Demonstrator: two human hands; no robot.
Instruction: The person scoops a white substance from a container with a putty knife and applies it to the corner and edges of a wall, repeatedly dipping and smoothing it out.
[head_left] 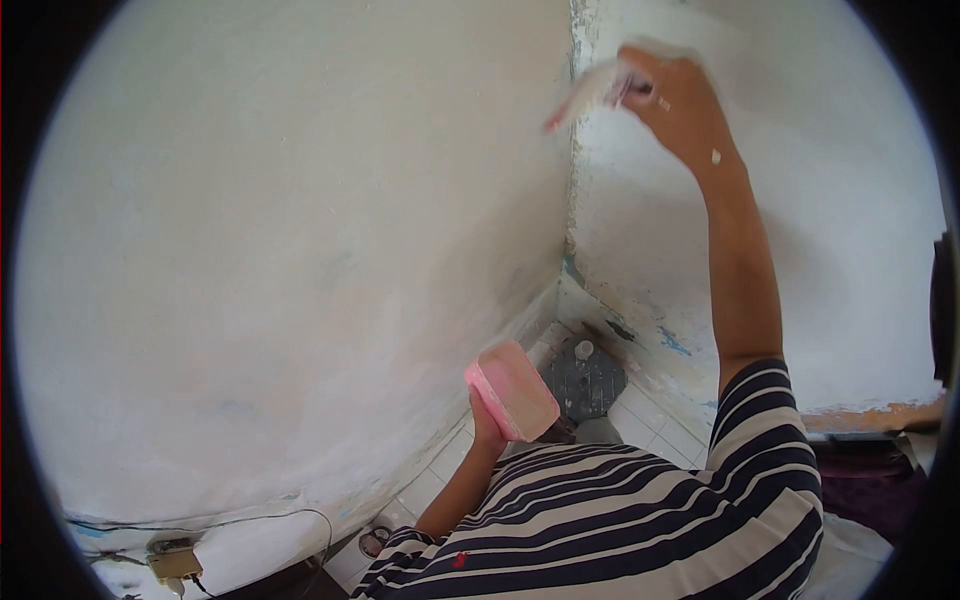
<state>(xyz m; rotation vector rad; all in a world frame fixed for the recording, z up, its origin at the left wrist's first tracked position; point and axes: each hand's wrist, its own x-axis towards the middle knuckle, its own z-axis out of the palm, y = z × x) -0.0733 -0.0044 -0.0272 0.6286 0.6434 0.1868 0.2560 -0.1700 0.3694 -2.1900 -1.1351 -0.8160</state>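
My left hand (487, 422), low in the middle of the head view, is closed around the side of a pink plastic tub (488, 392). The tub is tilted, and pale smears coat its inside. My right hand (672, 95) is raised high near the wall corner, its fingers closed on a blurred whitish tool with a reddish tip (585, 97). The tool points left across the corner line; motion smear hides its exact kind. White specks dot the back of this hand and the wrist.
Two patchy white walls (300, 250) meet at a flaking corner (572, 200). Below it, a grey stool (585, 385) with a small whitish round object (584, 349) on top stands on white floor tiles. A socket box (174, 562) with cables is at lower left.
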